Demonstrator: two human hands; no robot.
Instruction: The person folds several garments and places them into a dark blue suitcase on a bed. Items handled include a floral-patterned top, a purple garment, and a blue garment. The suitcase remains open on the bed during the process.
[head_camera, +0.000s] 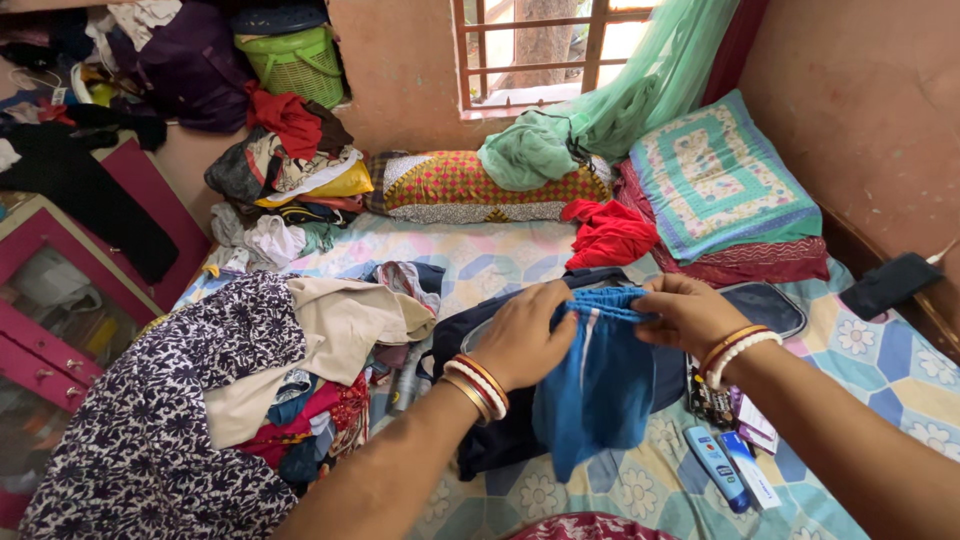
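Both hands grasp the blue shorts (600, 385) at the waistband: left hand (522, 338) and right hand (688, 315) clenched on fabric, above the dark bag (500, 440).

I count two hands, the left hand (522, 336) and the right hand (687, 312), together gripping one blue garment (598, 385) at its waistband. On the bed I see two pillows, one patterned in red and yellow (470, 185) and one in green (715, 175), plus one red cloth (607, 235). I also count one green basket (297, 62) and two tubes (735, 470).
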